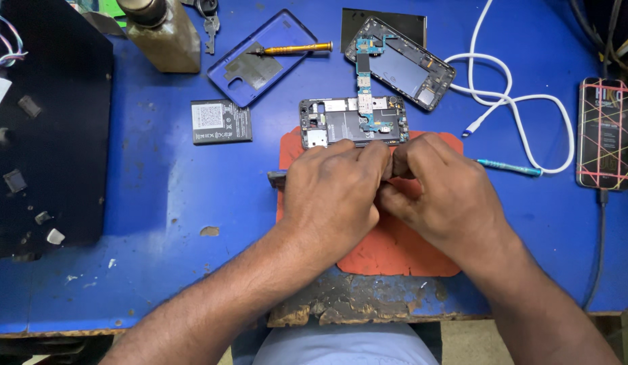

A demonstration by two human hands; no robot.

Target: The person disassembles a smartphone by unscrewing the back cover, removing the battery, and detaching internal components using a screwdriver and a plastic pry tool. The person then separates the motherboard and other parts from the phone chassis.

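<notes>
Both hands met over the orange mat [395, 250] at the middle of the blue bench [158, 203]; the left hand [334, 192] and the right hand [439, 192] were curled, fingertips pressed on the near edge of an opened phone [353, 122] lying with its circuit board up at the mat's far edge; whether they pinched a small part between them I could not tell; a dark tool end [276, 178] stuck out left of the left hand; beyond lay a second phone frame [402, 64], a blue back cover [260, 57] with a yellow screwdriver [293, 49], a battery [221, 122], a white cable [510, 101], a teal tool [510, 166] and a taped phone [605, 132].
</notes>
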